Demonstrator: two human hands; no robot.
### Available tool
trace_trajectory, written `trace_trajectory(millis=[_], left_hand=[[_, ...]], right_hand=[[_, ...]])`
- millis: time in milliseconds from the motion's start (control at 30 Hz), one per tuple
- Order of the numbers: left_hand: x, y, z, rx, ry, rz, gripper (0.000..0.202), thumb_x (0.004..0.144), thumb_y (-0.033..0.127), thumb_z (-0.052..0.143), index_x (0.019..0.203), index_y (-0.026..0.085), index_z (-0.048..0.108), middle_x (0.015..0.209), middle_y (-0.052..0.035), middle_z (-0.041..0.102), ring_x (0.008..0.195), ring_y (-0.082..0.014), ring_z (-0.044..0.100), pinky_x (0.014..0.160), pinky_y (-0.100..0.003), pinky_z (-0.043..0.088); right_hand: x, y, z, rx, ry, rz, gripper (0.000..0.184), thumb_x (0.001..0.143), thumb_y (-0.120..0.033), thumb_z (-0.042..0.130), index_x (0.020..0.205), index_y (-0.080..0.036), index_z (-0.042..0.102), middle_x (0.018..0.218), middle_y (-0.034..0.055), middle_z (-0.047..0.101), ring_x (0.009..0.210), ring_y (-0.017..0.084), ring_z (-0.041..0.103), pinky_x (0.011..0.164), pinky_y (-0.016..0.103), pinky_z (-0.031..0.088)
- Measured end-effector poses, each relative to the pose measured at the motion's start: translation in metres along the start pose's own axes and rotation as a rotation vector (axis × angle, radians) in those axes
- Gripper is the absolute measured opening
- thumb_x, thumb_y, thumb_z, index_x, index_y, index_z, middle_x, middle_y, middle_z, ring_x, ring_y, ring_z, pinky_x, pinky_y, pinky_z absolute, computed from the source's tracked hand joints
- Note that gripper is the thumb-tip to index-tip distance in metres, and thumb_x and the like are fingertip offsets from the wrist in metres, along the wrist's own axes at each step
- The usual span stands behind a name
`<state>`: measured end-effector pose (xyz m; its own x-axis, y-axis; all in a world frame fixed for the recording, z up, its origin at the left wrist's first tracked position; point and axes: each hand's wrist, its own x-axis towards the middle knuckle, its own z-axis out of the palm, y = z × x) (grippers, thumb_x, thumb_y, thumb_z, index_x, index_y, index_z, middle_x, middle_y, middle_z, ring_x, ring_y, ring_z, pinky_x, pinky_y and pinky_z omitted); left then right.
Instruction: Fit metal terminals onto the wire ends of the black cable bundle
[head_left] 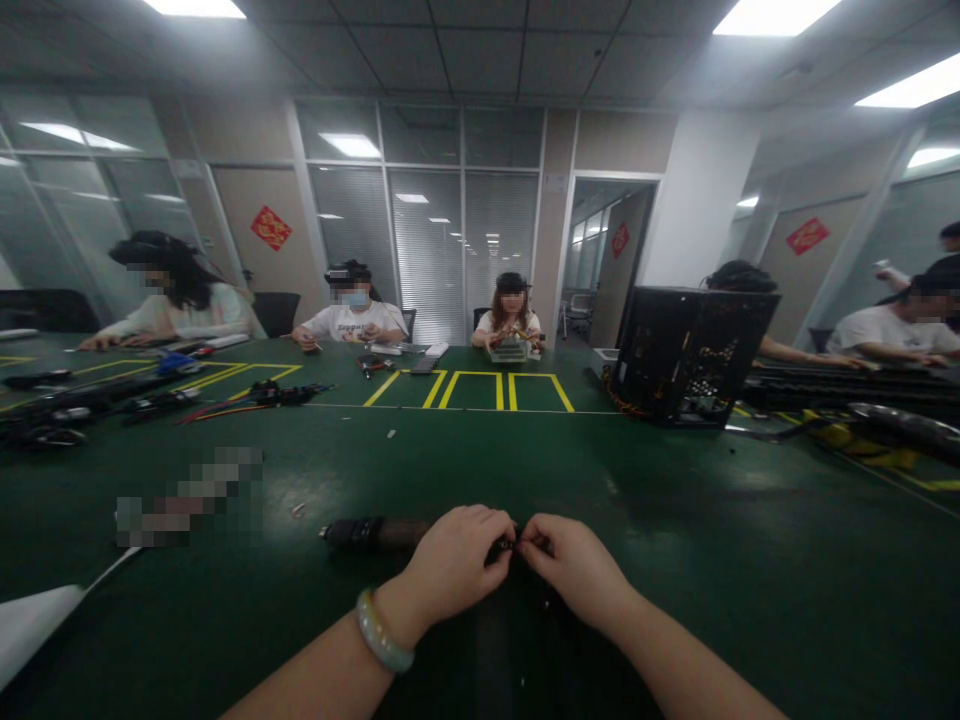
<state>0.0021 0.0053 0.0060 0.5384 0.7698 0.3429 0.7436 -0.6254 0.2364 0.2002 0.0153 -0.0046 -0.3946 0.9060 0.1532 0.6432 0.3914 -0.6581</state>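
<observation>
Both my hands meet low in the middle over a green table (450,470). My left hand (457,562), with a pale bangle on the wrist, is curled round the end of a dark rod-shaped part (375,531) that lies on the table and sticks out to the left. My right hand (574,568) is closed in a pinch right beside it, fingertips touching a small dark piece at the part's end. What the right fingers pinch is too small to name.
A black open computer case (694,350) stands at the right. Cables and dark parts (247,395) lie at the left. Yellow floor-tape boxes (495,388) mark the table's far side. Several seated people work along the far edge. A white sheet (34,620) lies at the lower left.
</observation>
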Motion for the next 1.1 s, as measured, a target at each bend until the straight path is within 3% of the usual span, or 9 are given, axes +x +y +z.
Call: trace_trajectory(millis=[400,1100], left_hand=[[0.000,-0.003,0.001,-0.022,-0.003,0.031,0.010,0.088,0.021,0.060,0.097,0.023,0.062,0.096,-0.0003,0.065,0.091,-0.0189,0.059,0.083,-0.032,0.043],[0.001,-0.005,0.006,-0.013,-0.004,0.026,0.010,0.087,0.021,0.058,0.096,0.023,0.063,0.096,-0.0015,0.065,0.090,-0.0198,0.058,0.084,-0.033,0.043]], right_hand=[[0.004,0.008,0.002,0.101,-0.059,0.050,0.012,0.086,-0.027,0.059,0.088,-0.021,0.069,0.079,-0.0008,0.070,0.070,0.015,0.063,0.057,0.021,0.038],[0.004,0.013,0.002,0.048,-0.039,0.039,0.012,0.086,-0.031,0.060,0.085,-0.021,0.067,0.077,-0.0012,0.068,0.065,0.012,0.059,0.053,0.019,0.033]])
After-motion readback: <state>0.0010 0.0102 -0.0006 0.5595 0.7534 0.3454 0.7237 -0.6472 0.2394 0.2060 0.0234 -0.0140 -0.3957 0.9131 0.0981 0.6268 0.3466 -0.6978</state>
